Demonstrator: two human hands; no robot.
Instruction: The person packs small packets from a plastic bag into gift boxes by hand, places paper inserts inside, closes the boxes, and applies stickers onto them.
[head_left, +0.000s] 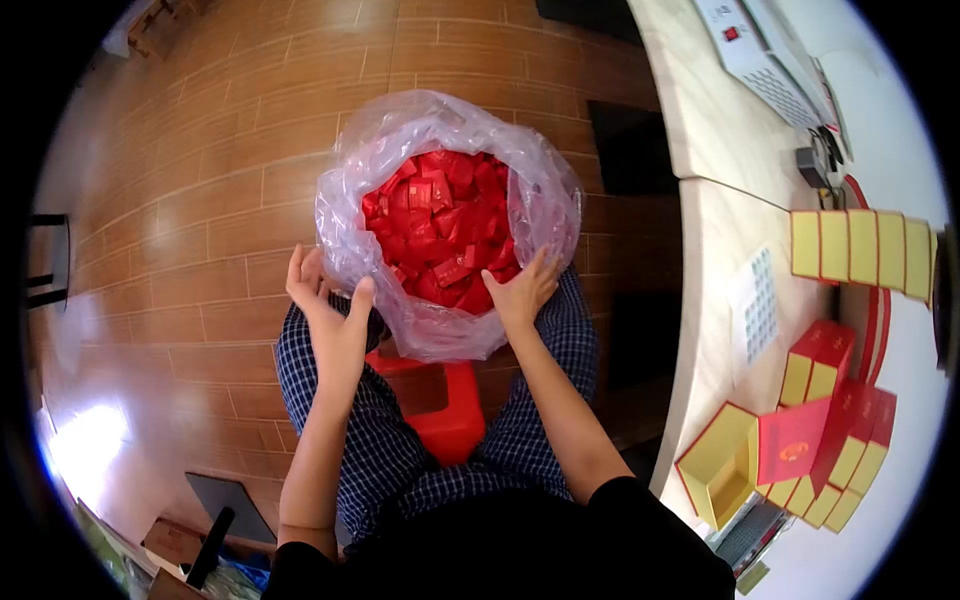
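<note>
A clear pinkish plastic bag [345, 240] stands in front of my knees, its mouth wide and its rim crumpled. Small glossy red packets [435, 215] fill it in a heap. My left hand [328, 315] is open at the bag's near left side, thumb and fingers spread, nothing in it. At the near right rim is my right hand [523, 293], also open, its thumb over the red packets and its fingers at the plastic.
Between my legs shows a red plastic stool [447, 415]. On the right, a pale table [700, 300] carries red-and-yellow boxes [840, 450], an opened box [735, 460], a printed sheet [760, 305] and a white device [765, 60]. Wood-look tiles [220, 200] cover the floor.
</note>
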